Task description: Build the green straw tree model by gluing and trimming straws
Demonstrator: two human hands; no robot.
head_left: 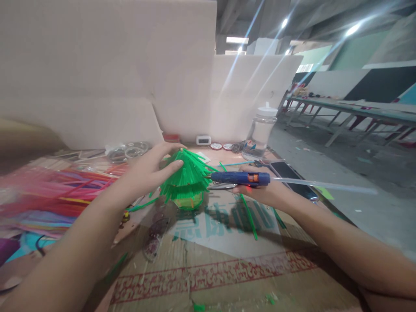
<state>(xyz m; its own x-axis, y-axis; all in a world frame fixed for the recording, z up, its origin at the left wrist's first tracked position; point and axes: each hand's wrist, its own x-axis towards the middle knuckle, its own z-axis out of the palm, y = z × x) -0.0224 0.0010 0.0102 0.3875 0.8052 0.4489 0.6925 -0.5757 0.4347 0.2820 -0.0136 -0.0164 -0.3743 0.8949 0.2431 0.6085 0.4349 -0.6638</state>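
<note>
My left hand (156, 164) is closed around the upper left side of a green cone (186, 177) built from layered fuzzy strips, like a small tree. A yellowish-green base (186, 202) shows under its lower layer. My right hand (263, 194) grips a blue glue gun (227, 177), held level with its nozzle at the cone's right side; whether the tip touches is hard to tell. From the gun's back end a long clear glue stick (325, 185) sticks out to the right. Loose green strips (248, 219) lie below the gun.
Bundles of coloured pipe cleaners (74, 186) in clear plastic cover the left side. Along the back stand a small white digital clock (203, 140) and a water bottle (260, 134). A phone (292, 180) lies behind my right wrist. White panels (107, 65) rise behind the table.
</note>
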